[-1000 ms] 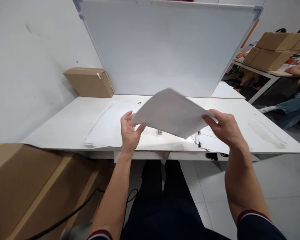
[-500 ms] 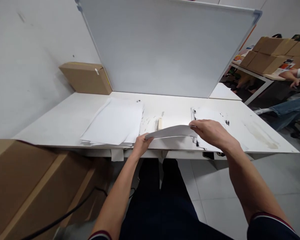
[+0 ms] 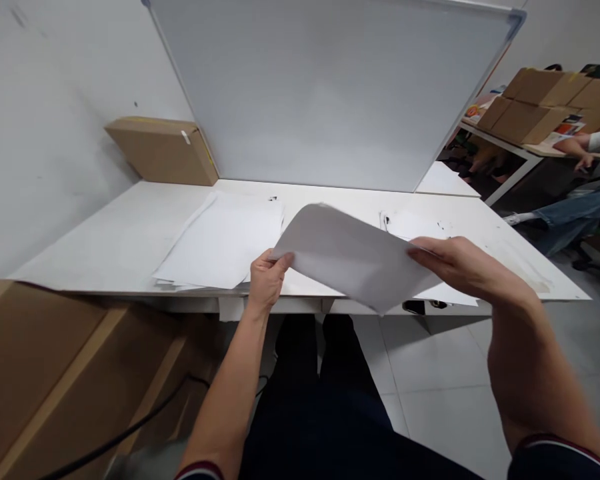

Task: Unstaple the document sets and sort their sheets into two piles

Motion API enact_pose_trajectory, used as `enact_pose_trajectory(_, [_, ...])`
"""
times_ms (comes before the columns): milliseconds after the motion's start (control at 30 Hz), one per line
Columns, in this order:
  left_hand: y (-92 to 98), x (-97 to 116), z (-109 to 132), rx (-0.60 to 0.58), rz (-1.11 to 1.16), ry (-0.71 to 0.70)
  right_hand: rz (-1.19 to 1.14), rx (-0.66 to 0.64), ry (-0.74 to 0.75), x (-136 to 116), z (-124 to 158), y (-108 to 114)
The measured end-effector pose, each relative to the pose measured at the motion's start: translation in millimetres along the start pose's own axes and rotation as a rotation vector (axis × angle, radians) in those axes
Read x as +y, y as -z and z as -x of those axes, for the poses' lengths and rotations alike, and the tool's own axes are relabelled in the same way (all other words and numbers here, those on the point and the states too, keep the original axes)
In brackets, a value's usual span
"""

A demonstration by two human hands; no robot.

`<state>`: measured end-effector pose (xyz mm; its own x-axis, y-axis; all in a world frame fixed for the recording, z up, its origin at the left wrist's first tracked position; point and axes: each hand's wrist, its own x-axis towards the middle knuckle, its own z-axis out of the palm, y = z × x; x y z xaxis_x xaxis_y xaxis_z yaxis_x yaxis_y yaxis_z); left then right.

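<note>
Two hands hold one sheet | left hand: fingers pinched on its left corner | right hand: fingers gripping its right edge | sheet: tilted, raised off the table, spanning between both hands over the front edge | paper stack: flat on table, just left of left hand

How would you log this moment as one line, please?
left hand: grips sheet left corner | right hand: grips its right edge | sheet: held above table | paper stack: at left

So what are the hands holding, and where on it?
A white sheet of paper: left hand pinches its left corner, right hand its right edge.
</note>
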<state>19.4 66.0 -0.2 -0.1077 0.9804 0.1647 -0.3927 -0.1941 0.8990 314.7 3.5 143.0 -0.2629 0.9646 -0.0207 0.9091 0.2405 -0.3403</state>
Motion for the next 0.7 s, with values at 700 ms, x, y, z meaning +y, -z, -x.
enact_pose_trajectory(700, [8.2,-66.4,-9.5,-0.126,-1.097,-0.215,-1.379,-0.096,-0.762,13.5,80.1,-190.9])
